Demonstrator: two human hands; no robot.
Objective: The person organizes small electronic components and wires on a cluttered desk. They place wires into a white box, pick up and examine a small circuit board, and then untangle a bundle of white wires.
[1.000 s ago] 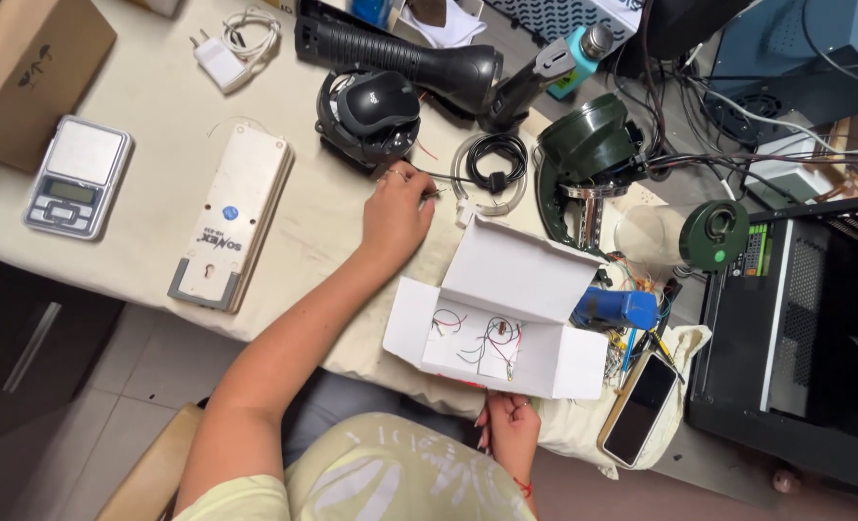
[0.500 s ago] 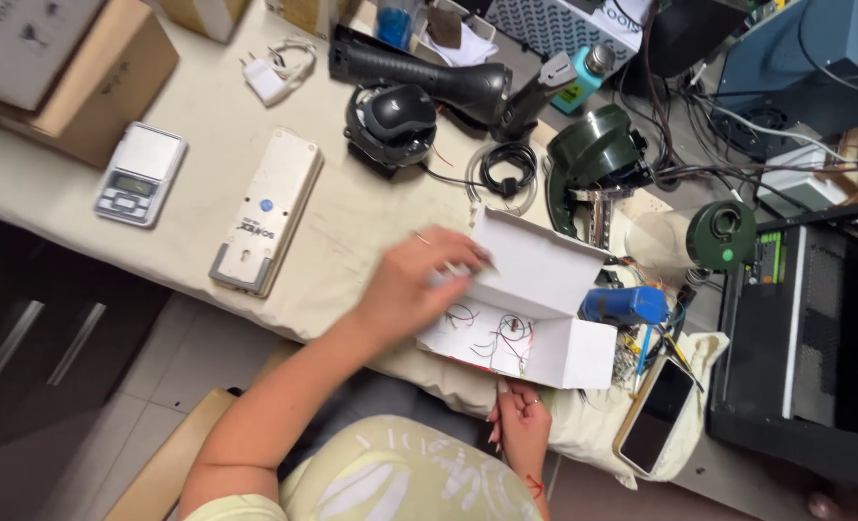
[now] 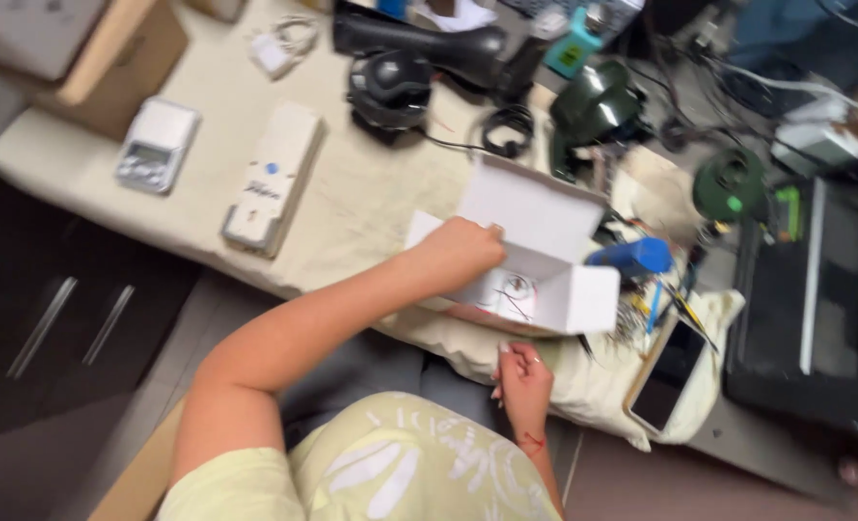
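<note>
White cardboard box (image 3: 535, 253) sits open at the near edge of the cloth-covered bench (image 3: 352, 207), its lid flap raised. Left hand (image 3: 460, 256) reaches into it, fingers curled over the front wall; whether they pinch anything I cannot tell. Right hand (image 3: 522, 378) hangs just below the bench edge, loosely clenched, grasping nothing visible. Phone (image 3: 669, 374) lies to the right.

Cloth-covered table (image 3: 371, 207) crowded. Small silver pocket scale (image 3: 157, 145) near left edge; long white device (image 3: 272, 178) beside it. Cardboard box (image 3: 125, 63) at far left. Black coiled cable (image 3: 507, 130) centre. Smartphone (image 3: 670, 373) lying dark-screened at right, near blue tool (image 3: 633, 257).
</note>
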